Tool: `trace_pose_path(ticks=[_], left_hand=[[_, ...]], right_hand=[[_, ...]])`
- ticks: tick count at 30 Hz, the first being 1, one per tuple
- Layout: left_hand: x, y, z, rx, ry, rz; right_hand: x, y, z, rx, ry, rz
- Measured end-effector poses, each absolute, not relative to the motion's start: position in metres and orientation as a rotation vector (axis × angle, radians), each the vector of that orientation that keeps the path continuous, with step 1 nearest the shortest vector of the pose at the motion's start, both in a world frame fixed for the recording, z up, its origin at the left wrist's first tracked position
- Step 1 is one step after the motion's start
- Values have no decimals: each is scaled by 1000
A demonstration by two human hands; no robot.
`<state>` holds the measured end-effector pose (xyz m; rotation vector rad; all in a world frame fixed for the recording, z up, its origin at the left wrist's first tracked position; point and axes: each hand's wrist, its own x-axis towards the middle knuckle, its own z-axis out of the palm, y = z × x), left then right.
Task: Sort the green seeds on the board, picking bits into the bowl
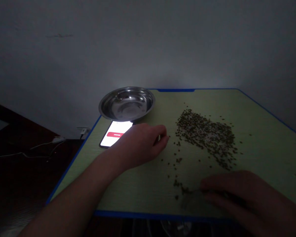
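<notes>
Seeds (202, 130), dark and mixed with paler bits, lie heaped on the green tabletop (138, 191), the heap's long axis slanting from far left to near right. Our left hand (144, 144) is just left of it, fingers curled, thumb and forefinger tips close together; our right hand (239, 194) is just on our side of its near end, fingertips beside a few strays. Which is nearer, or whether either pinches anything, we cannot tell. Beyond our left wrist, a lit phone (111, 140) shows a red bar whose pale lettering we cannot read; a steel bowl (127, 110) hides its far end. We make out no brands.
</notes>
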<state>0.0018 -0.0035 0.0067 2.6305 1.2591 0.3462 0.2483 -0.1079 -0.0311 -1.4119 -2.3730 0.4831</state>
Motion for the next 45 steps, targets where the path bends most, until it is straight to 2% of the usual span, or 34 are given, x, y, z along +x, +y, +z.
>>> trace_pose_path(ticks=[11, 22, 29, 34, 45], left_hand=[[3, -3, 7, 2637, 1268, 316], [2, -4, 7, 2622, 1273, 319], [2, -4, 8, 2626, 1261, 314], [3, -4, 7, 2625, 1265, 299], [2, -4, 7, 2623, 1267, 295]], right_hand=[[265, -94, -33, -1546, -2239, 511], [242, -90, -25, -1425, -2339, 582], [259, -103, -27, -1467, -2315, 427], [252, -107, -27, -1365, -2371, 515], [256, -101, -35, -1432, -2378, 545]])
